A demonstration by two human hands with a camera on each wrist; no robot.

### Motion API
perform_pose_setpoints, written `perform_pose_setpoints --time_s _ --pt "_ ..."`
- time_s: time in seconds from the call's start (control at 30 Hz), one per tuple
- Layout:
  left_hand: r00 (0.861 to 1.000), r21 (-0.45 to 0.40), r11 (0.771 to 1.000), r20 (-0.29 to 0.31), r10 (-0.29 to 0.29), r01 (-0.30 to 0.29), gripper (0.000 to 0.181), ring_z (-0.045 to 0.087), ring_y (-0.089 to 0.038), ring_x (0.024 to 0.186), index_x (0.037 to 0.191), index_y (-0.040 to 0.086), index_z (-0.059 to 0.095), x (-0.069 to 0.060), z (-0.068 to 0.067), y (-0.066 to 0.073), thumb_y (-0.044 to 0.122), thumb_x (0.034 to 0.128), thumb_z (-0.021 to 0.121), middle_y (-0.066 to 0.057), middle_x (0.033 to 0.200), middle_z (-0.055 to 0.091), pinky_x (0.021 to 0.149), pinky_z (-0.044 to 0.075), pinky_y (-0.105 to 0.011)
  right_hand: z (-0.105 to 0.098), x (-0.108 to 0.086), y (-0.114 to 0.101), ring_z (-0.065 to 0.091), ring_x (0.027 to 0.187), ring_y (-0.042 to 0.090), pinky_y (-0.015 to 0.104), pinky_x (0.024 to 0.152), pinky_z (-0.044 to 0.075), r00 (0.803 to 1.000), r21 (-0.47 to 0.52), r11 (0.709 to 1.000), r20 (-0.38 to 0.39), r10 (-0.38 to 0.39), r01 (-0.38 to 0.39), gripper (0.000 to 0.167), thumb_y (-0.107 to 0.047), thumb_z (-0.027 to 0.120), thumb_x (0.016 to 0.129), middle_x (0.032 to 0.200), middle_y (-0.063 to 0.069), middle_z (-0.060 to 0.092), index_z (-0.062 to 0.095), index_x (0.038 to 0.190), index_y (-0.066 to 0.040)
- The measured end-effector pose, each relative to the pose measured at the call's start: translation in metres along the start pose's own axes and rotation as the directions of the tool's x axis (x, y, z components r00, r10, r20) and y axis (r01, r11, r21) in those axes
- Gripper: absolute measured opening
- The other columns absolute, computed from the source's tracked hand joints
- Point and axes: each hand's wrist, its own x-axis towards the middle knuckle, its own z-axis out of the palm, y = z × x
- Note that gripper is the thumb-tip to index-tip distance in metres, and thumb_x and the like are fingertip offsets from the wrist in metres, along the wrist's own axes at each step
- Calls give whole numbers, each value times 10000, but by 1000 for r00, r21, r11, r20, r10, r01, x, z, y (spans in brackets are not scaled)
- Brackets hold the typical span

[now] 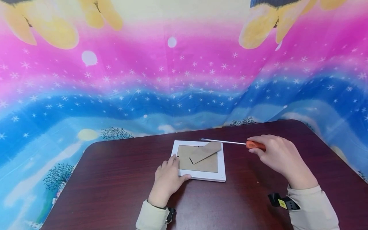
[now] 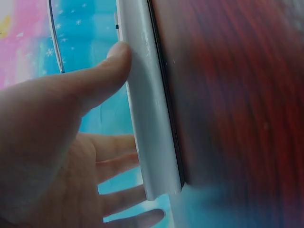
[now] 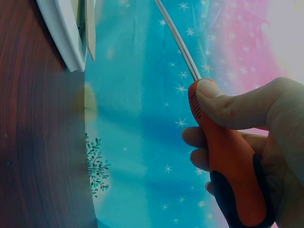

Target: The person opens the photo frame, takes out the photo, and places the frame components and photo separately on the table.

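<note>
A white picture frame (image 1: pixel 201 176) lies face down on the table, its brown backing board (image 1: pixel 184 153) upward. From that board a cardboard stand flap (image 1: pixel 211 150) is raised at a slant. My left hand (image 1: pixel 168 179) holds the frame at its near left corner, thumb along the near edge and fingers at the left side. In the left wrist view the thumb (image 2: pixel 104 78) touches the white edge. My right hand (image 1: pixel 277 153) grips the orange and black handle of a screwdriver (image 3: pixel 232 166). Its metal shaft points left, above the frame's far edge; contact there cannot be told.
The dark red-brown wooden table (image 1: pixel 115 185) has rounded far corners. Behind it hangs a pink and blue cloth (image 1: pixel 161 80) printed with snowflakes and trees. Black straps (image 1: pixel 283 202) sit round both wrists, over light sleeves.
</note>
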Motion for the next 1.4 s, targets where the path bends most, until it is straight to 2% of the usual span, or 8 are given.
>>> perform_pose_setpoints --time_s 0.2,0.53,0.77,0.87,1.0,1.17,1.4 --pt "1000 93 995 -12 -25 26 813 560 -387 1123 1372 -14 552 -2 2 10 575 834 711 -188 1437 494 893 486 -499 0 0 0 564 686 214 445 591 470 1000 3 1000 -7 -6 6 375 -168 852 757 911 87 720 758 1117 -121" --pt "995 208 973 -51 -89 97 846 593 -353 983 1302 -48 589 -7 5 29 632 810 695 -173 1370 541 805 507 -451 1 0 -1 588 697 222 458 599 481 1000 7 1000 -17 -15 16 370 -168 855 751 909 80 727 764 1107 -128" --pt "992 253 962 -99 -83 106 838 591 -326 856 1193 -67 622 -10 5 38 654 776 707 -160 1249 568 721 494 -418 1 0 -1 580 694 214 452 605 484 1000 7 1000 -5 -13 13 381 -164 860 748 905 82 723 761 1113 -124" --pt "992 262 960 -100 -73 97 836 592 -318 833 1186 -71 625 -11 4 38 653 775 709 -159 1226 575 704 494 -409 1 0 -2 576 691 209 444 603 482 1000 9 1000 -1 -12 12 380 -163 859 751 907 84 724 760 1115 -122" --pt "995 229 969 -60 -78 90 842 608 -306 880 1244 -63 610 -9 0 34 638 788 712 -153 1250 575 721 506 -411 2 0 -2 577 692 209 442 602 480 1000 11 1000 2 -13 13 376 -167 856 756 911 87 725 761 1116 -120" --pt "996 106 991 4 -87 86 848 597 -338 1070 1340 -33 561 -7 -5 22 585 792 750 -166 1358 539 814 516 -473 4 2 -4 580 689 204 440 600 482 1000 16 1000 10 -20 20 359 -160 852 761 909 85 726 763 1106 -121" --pt "997 -2 999 70 -41 41 835 502 -377 1257 1401 12 522 -3 -6 4 545 805 762 -163 1462 466 956 452 -551 11 5 -11 566 665 181 422 603 491 998 16 999 41 -40 40 335 -153 856 759 871 57 716 768 1081 -121"
